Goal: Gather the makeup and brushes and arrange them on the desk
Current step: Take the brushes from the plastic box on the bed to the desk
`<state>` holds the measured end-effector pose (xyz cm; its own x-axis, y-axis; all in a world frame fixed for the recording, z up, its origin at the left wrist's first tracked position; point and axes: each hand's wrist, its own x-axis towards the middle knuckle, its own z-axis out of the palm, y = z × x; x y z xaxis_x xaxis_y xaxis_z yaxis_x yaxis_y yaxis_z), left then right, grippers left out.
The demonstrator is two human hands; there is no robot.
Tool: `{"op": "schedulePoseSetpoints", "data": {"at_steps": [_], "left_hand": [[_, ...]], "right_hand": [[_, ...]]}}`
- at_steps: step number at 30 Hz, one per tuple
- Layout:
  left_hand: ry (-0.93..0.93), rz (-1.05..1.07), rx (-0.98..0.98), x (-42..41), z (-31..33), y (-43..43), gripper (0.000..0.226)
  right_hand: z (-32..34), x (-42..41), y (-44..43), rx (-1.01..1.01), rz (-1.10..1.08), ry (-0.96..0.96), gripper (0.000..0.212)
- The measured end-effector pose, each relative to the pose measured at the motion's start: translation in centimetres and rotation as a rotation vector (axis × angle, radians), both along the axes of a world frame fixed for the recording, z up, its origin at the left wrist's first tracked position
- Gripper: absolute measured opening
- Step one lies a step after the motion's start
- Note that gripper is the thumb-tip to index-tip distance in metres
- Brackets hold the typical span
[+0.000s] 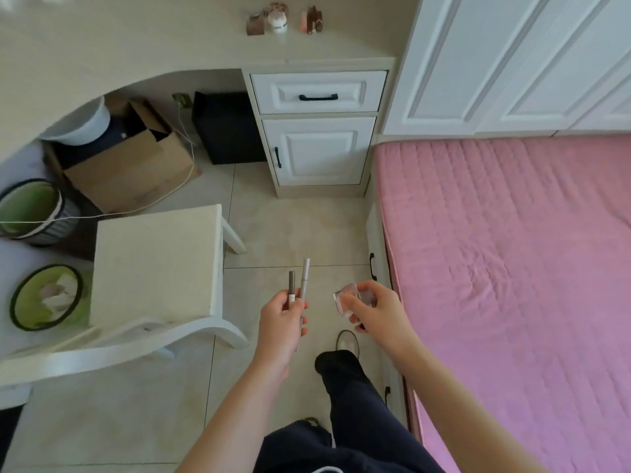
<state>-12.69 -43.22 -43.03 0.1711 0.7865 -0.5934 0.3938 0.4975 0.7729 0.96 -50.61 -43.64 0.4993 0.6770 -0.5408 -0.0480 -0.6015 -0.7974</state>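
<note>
The left hand (pixel 281 317) is gripping two slim makeup pens upright between thumb and fingers: a shorter dark grey pen (pixel 291 289) on the left and a longer pale silver-pink pen (pixel 304 285) touching it on the right. The grip is closed around their lower halves, and the tips are pointing toward the far side of the scene. The right hand (pixel 375 310) is holding a small clear square cosmetic case (pixel 346 298) by its edges, with the grip narrow around it; the case is tilting slightly. Both hands are hovering above the pale tiled floor (pixel 297 220), near each other but apart.

A white cushioned stool (pixel 153 264) is standing to the left of the hands. A bed with a pink quilted cover (pixel 505 254) is lying on the right. The beige curved worktop (pixel 136 39) is occupying the far left, above a white drawer cabinet with dark handles (pixel 317 131). A cluster of small ornaments (pixel 283 18) is sitting on the far worktop edge, well apart from the held items. A brown cardboard box (pixel 136 165) is resting under the worktop.
</note>
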Motion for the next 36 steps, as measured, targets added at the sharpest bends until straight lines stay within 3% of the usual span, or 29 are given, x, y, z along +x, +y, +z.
{"op": "schedulePoseSetpoints", "data": {"at_steps": [9,16,25,36], "left_hand": [[0.029,-0.001,0.056,10.0,0.8,8.0,0.017],[0.06,0.003,0.089,14.1,0.3,15.1,0.015],[0.062,-0.074,0.133,18.9,0.2,28.9,0.015],[0.044,-0.149,0.16,24.1,1.9,45.3,0.011]], "right_hand": [[0.5,9.7,9.5,0.013,0.14,-0.057,0.008],[-0.1,14.3,16.6,-0.002,0.146,-0.039,0.012],[-0.2,19.0,29.2,0.02,0.064,-0.046,0.016],[1.5,24.7,43.9,0.05,-0.043,-0.041,0.007]]}}
